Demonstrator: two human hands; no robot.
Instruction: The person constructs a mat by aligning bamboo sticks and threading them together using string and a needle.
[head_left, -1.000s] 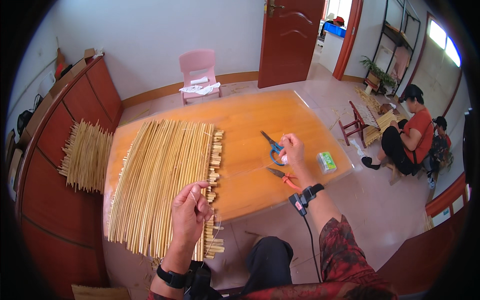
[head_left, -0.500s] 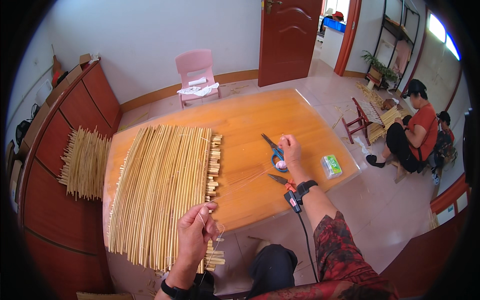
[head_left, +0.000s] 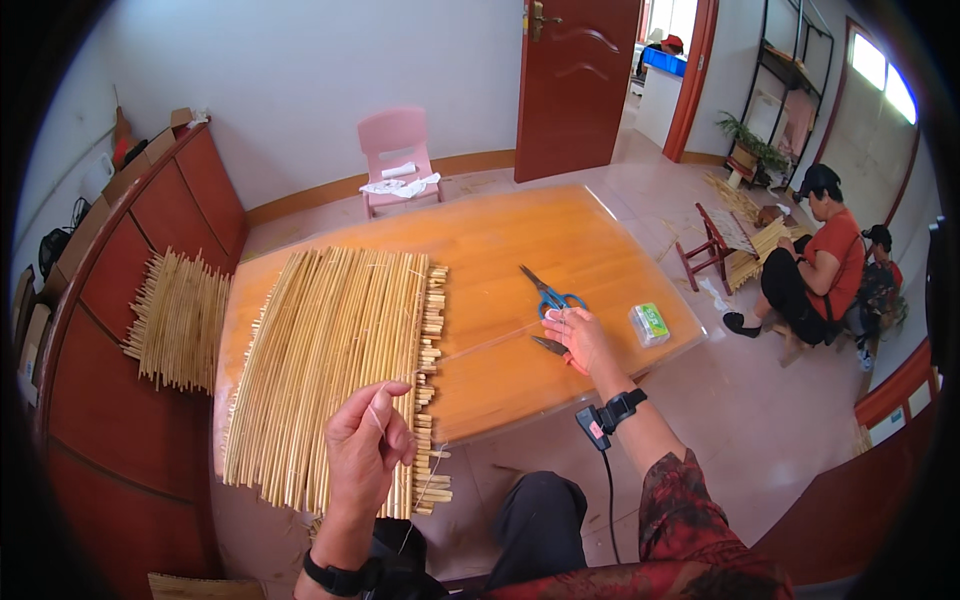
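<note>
Head view: the left hand (head_left: 362, 448), above the near right part of a layer of straw-coloured stalks (head_left: 320, 350), has thumb and forefinger pinched on a pale thread (head_left: 376, 418), presumably to control the strand. The right hand (head_left: 582, 340) is lowered, fingers bent, at a small whitish ball (head_left: 552, 315); whether they grip it cannot be told. Just beyond this hand lie blue-handled scissors (head_left: 547, 291); orange-handled pliers (head_left: 549, 345) lie partly beneath it, both probably placed for easy reach. A clear-and-green box (head_left: 651, 324) sits to its right. The stalks lie side by side, apparently to keep them aligned, on a glossy orange-brown table (head_left: 500, 230). Left of the left hand, another stalk bundle (head_left: 178, 320) stands by a red-brown cabinet (head_left: 100, 430); beyond both hands are a pink chair (head_left: 393, 128) and a door (head_left: 575, 95). Far right of the right hand, a co-worker (head_left: 838, 260) sits low.
</note>
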